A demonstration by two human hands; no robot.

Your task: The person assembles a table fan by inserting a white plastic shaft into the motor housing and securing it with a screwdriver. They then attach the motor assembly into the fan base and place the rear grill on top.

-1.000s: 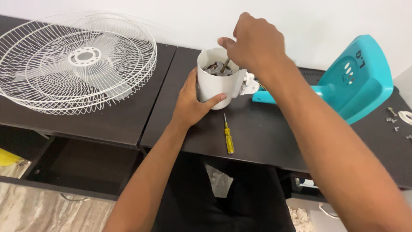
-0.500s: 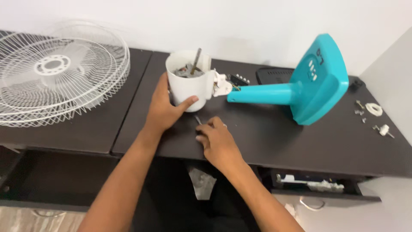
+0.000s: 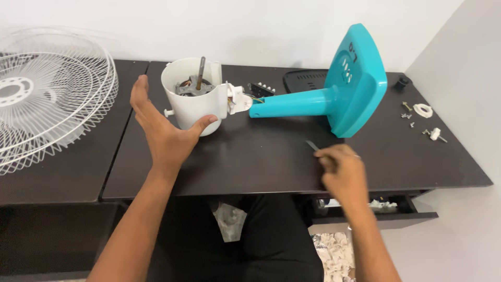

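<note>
Left hand (image 3: 162,130) cupping smooth white motor housing (image 3: 194,102), right hand (image 3: 342,172) gripping thin screwdriver (image 3: 312,145)

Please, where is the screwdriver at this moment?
In the head view, the screwdriver is in the right hand, low on the right of the dark table; only its metal tip shows, pointing toward the teal fan base.

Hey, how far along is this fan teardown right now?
Done: the grille is off and lies aside, the motor is exposed in its white housing, small screws lie loose. In hand: left hand touches the housing, right hand holds a screwdriver. Left: housing remains joined to the teal stand.
</note>
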